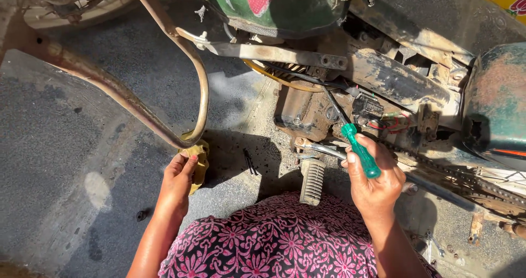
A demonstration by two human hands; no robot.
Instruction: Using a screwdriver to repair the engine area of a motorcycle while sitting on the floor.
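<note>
My right hand [375, 182] grips a screwdriver with a green translucent handle [360, 149]; its dark shaft [334, 107] points up into the dirty engine area of a motorcycle [383, 78], near a black connector with red wires [378, 116]. My left hand [178, 179] rests low on the bent rusty crash-guard tube [200, 91], fingers against a yellowish rag or pad [200, 160] wrapped at the tube's lower end. Which of these the fingers close on cannot be told.
A ribbed footrest [313, 180] and a metal lever [323, 149] sit between my hands. A drive chain [466, 179] runs to the right. Small dark screws [250, 162] lie on the grey concrete ground [71, 163]. A pink flowered garment [274, 239] covers my lap.
</note>
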